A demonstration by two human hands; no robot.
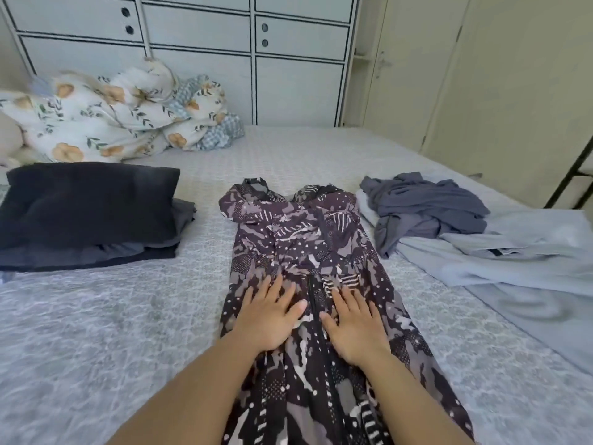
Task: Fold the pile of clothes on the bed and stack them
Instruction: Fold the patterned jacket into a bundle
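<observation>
A dark patterned dress (301, 239) lies lengthwise on the bed (128, 316), its neckline pointing away from me. My left hand (268, 316) and my right hand (354, 326) rest flat on its waist, side by side, fingers straight and spread. At the left sits a stack of folded dark clothes (86, 213). To the right lies an unfolded pile: a crumpled grey-blue garment (423, 207) on top of pale blue clothes (513, 261).
A bunched floral duvet (118, 114) fills the far left corner of the bed. White cupboards with drawers (199, 36) stand behind the bed, and a cream door (481, 75) is at the right. A dark metal frame (574, 175) shows at the right edge.
</observation>
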